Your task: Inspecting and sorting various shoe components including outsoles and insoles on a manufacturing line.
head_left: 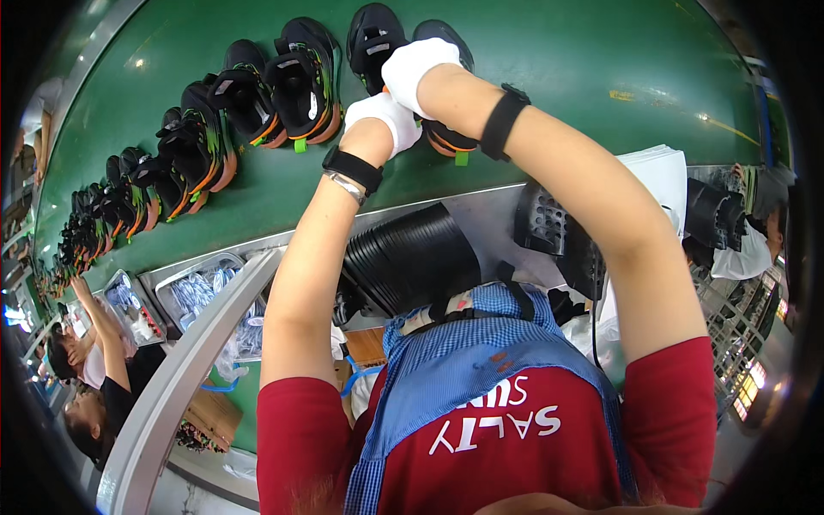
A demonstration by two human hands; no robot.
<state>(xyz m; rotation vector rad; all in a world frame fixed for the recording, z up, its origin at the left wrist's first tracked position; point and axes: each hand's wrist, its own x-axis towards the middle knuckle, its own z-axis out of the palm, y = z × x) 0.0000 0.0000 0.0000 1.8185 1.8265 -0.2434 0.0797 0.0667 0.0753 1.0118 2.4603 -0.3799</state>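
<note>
My right hand [421,70], in a white glove, is over a pair of black sneakers at the right end of the row. Its fingers look curled downward, and what they hold is hidden. Close below and left of it is my left hand [384,118], also gloved, its fingers out of sight behind the wrist and the other hand. The left sneaker [375,36] of this pair shows its toe and tongue. Of the right sneaker [442,34], the toe shows beyond my right hand, and the orange-edged heel with a green tab shows below it.
A long row of similar sneakers [300,86] curves away left on the green table [558,94]. Trays of laces [202,287], a stack of black sheets [421,253] and a metal post [193,369] lie nearer me. White paper [657,176] is at right; other people [107,386] work at left.
</note>
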